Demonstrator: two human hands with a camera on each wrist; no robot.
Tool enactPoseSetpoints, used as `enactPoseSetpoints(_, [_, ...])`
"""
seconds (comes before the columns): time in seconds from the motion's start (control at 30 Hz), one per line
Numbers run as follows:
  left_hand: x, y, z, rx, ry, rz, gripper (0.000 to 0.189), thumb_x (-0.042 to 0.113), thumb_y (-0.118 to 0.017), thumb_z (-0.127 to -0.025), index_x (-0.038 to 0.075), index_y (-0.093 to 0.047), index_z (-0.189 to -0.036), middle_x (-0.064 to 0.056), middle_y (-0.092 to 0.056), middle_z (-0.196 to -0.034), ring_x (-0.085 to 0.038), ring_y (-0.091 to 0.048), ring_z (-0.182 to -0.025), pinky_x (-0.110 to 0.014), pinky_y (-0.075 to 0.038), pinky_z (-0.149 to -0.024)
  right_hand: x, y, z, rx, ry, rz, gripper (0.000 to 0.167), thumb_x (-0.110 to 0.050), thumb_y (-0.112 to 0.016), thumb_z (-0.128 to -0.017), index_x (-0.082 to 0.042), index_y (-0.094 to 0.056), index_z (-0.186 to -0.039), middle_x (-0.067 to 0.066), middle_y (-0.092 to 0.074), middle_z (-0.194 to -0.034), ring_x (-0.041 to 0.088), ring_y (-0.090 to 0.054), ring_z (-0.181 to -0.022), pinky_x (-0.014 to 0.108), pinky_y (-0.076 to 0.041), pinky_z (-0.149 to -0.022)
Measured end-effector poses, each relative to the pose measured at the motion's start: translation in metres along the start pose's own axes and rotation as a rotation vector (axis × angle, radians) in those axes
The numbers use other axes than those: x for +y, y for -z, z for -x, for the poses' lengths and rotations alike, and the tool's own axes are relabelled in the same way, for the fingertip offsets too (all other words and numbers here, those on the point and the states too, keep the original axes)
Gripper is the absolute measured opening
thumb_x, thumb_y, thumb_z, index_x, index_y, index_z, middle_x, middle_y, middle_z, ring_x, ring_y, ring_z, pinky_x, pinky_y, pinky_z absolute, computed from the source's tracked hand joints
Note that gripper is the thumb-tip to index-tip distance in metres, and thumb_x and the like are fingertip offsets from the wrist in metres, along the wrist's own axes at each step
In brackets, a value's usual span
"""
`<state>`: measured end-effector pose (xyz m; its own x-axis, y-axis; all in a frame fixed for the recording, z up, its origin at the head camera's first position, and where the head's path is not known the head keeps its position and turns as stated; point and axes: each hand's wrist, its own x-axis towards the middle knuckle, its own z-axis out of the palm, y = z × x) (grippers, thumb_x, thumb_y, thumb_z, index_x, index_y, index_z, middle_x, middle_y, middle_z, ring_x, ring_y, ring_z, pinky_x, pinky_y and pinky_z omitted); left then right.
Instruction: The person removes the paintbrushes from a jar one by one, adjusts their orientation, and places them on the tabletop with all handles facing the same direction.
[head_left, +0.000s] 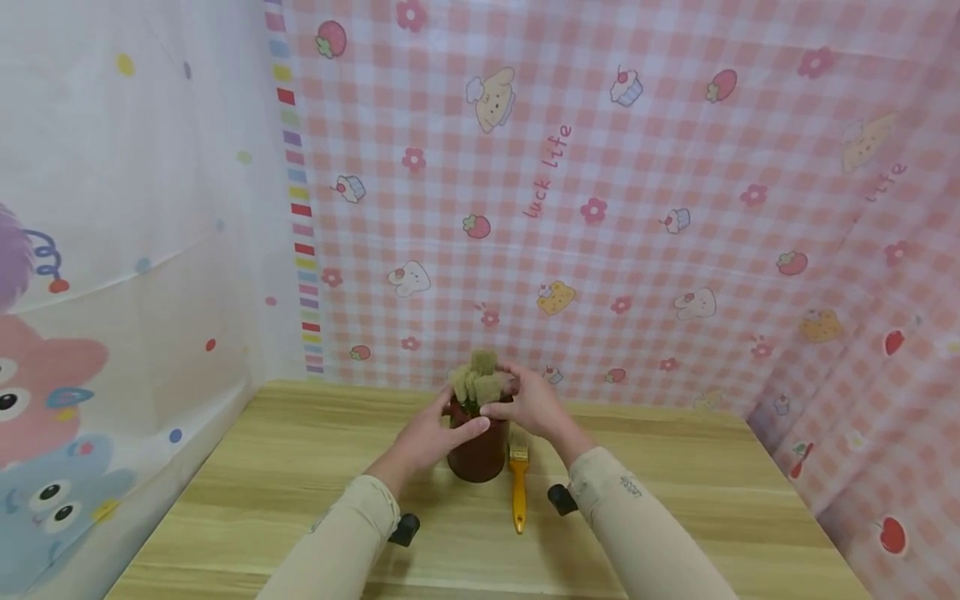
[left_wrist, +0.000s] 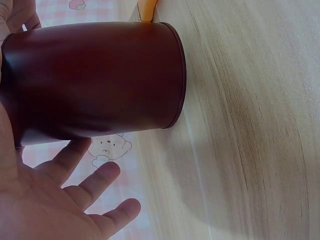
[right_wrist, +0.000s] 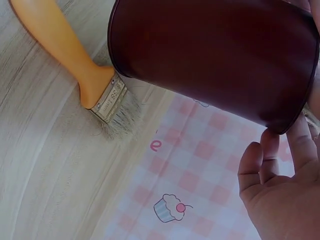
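A dark reddish-brown cylindrical holder (head_left: 477, 454) stands on the table, with several tan bristly tufts (head_left: 480, 385) rising out of its top. My left hand (head_left: 429, 433) grips its upper left side, thumb across the front. In the left wrist view, the other fingers (left_wrist: 102, 180) spread beside the wall of the holder. From the right, my right hand (head_left: 534, 406) grips the rim, its thumb at the front and fingers reaching up beside the tufts. Curled fingertips (right_wrist: 270, 142) meet the rim in the right wrist view. The lower parts of the tufts are hidden inside.
Just right of the holder lies a flat paintbrush (head_left: 519, 487) with an orange handle pointing toward me and pale bristles away. The wood-grain table (head_left: 675, 500) ends at a pink checked cloth (head_left: 622, 250) behind. A white printed cloth (head_left: 150, 275) hangs on the left.
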<state>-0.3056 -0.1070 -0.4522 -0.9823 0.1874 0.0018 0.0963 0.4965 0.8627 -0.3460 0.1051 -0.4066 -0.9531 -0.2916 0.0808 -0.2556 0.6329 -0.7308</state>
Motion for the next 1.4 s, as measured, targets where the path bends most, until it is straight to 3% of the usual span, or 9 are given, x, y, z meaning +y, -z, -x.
enactPoseSetpoints(0.13, [0.000, 0.000, 0.001, -0.004, -0.001, 0.000, 0.096, 0.074, -0.069, -0.092, 0.036, -0.028, -0.170, -0.003, -0.065, -0.144, -0.031, -0.060, -0.137, -0.063, -0.048, -0.114, 0.000, 0.000, -0.001, -0.004, -0.010, -0.017, 0.086, -0.027, -0.086, -0.094, -0.020, -0.040, -0.167, 0.013, -0.066, -0.148, 0.033, -0.066, -0.130, 0.053, -0.058, -0.103])
enactPoseSetpoints(0.2, [0.000, -0.001, 0.002, -0.007, 0.000, -0.004, 0.096, 0.072, -0.069, -0.093, 0.035, -0.026, -0.171, -0.004, -0.065, -0.145, -0.033, -0.059, -0.139, -0.063, -0.047, -0.115, -0.002, 0.003, 0.000, 0.029, -0.001, -0.071, 0.089, -0.022, -0.085, -0.094, -0.022, -0.037, -0.168, 0.015, -0.066, -0.147, 0.034, -0.070, -0.122, 0.051, -0.061, -0.097])
enactPoseSetpoints(0.37, [-0.001, -0.002, 0.003, -0.003, 0.013, 0.000, 0.091, 0.071, -0.071, -0.093, 0.042, -0.029, -0.169, -0.004, -0.063, -0.148, -0.035, -0.057, -0.142, -0.065, -0.044, -0.116, -0.021, 0.032, 0.002, 0.219, 0.080, -0.264, 0.093, -0.016, -0.084, -0.095, -0.032, -0.031, -0.169, 0.016, -0.073, -0.096, 0.022, -0.069, -0.079, 0.037, -0.061, -0.074])
enactPoseSetpoints(0.43, [-0.001, -0.001, 0.003, -0.002, 0.017, 0.001, 0.091, 0.072, -0.071, -0.092, 0.044, -0.029, -0.168, -0.004, -0.061, -0.150, -0.037, -0.055, -0.144, -0.067, -0.043, -0.117, -0.030, 0.052, 0.003, 0.293, 0.097, -0.337, 0.089, -0.015, -0.082, -0.097, -0.033, -0.032, -0.168, 0.013, -0.069, -0.089, 0.019, -0.068, -0.078, 0.036, -0.061, -0.073])
enactPoseSetpoints(0.53, [0.000, 0.000, 0.003, 0.001, 0.029, -0.010, 0.095, 0.074, -0.070, -0.092, 0.043, -0.026, -0.169, -0.006, -0.056, -0.158, -0.040, -0.050, -0.149, -0.067, -0.041, -0.119, -0.029, 0.081, 0.006, 0.319, 0.061, -0.395, 0.082, -0.014, -0.078, -0.100, -0.028, -0.034, -0.167, 0.011, -0.073, -0.100, 0.021, -0.075, -0.089, 0.037, -0.066, -0.082])
enactPoseSetpoints(0.67, [0.000, 0.002, 0.004, 0.002, 0.052, -0.034, 0.101, 0.075, -0.069, -0.091, 0.039, -0.020, -0.172, -0.008, -0.048, -0.167, -0.043, -0.045, -0.154, -0.068, -0.039, -0.120, -0.002, 0.098, 0.013, 0.226, -0.098, -0.364, 0.078, -0.008, -0.075, -0.101, -0.018, -0.036, -0.168, 0.010, -0.073, -0.101, 0.018, -0.074, -0.089, 0.034, -0.066, -0.085])
enactPoseSetpoints(0.83, [0.000, 0.003, 0.005, 0.006, 0.054, -0.031, 0.102, 0.074, -0.070, -0.091, 0.039, -0.019, -0.172, -0.008, -0.046, -0.168, -0.042, -0.043, -0.155, -0.068, -0.038, -0.121, 0.037, 0.089, 0.020, 0.122, -0.244, -0.312, 0.077, -0.004, -0.075, -0.100, -0.014, -0.039, -0.167, 0.016, -0.073, -0.105, 0.020, -0.077, -0.090, 0.042, -0.065, -0.091])
enactPoseSetpoints(1.13, [-0.001, 0.003, 0.005, 0.001, 0.047, -0.017, 0.104, 0.078, -0.069, -0.089, 0.038, -0.020, -0.172, -0.008, -0.046, -0.168, -0.041, -0.043, -0.155, -0.068, -0.038, -0.121, 0.075, 0.058, 0.031, -0.034, -0.255, -0.184, 0.069, -0.004, -0.075, -0.099, -0.007, -0.046, -0.162, 0.016, -0.080, -0.100, 0.025, -0.077, -0.082, 0.042, -0.066, -0.079])
enactPoseSetpoints(1.4, [0.000, 0.000, 0.003, -0.016, 0.033, -0.019, 0.101, 0.074, -0.069, -0.093, 0.037, -0.019, -0.172, -0.009, -0.047, -0.167, -0.042, -0.045, -0.154, -0.068, -0.040, -0.119, 0.092, 0.034, 0.034, -0.080, -0.307, -0.182, 0.068, 0.001, -0.075, -0.097, -0.001, -0.048, -0.159, 0.016, -0.077, -0.093, 0.021, -0.075, -0.077, 0.046, -0.066, -0.078])
